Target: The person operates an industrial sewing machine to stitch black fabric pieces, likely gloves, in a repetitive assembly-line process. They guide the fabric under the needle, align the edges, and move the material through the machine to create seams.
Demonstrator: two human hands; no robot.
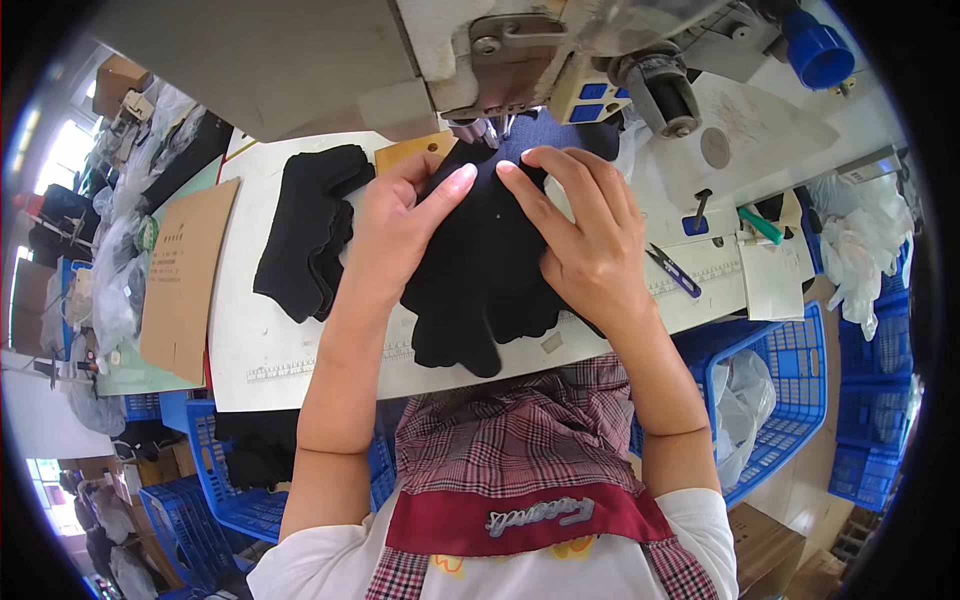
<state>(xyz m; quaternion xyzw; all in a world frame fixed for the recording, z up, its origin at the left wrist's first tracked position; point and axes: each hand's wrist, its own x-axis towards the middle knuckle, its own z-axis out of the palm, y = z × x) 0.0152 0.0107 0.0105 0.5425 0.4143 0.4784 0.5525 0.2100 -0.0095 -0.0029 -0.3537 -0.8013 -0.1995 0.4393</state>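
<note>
A black fabric piece [470, 270] lies under the head of a sewing machine [515, 60], its near edge wavy and hanging close to the table's front. At its upper left, my left hand [405, 215] has curled fingers and an extended thumb closed on the cloth. My right hand [595, 225] rests on the right side, fingers stretched out and apart, tips near the presser foot [480, 130]. Dark blue cloth [565, 138] shows behind the foot. To the left of my left hand sits a stack of folded black fabric pieces [305, 230].
Thread snips [675, 270] lie right of my right hand, near a ruler strip [715, 275] on the white table [235, 340]. A cardboard sheet [185, 280] leans at left. Blue baskets [790, 370] stand below the table on both sides. A green-handled tool [760, 225] lies farther right.
</note>
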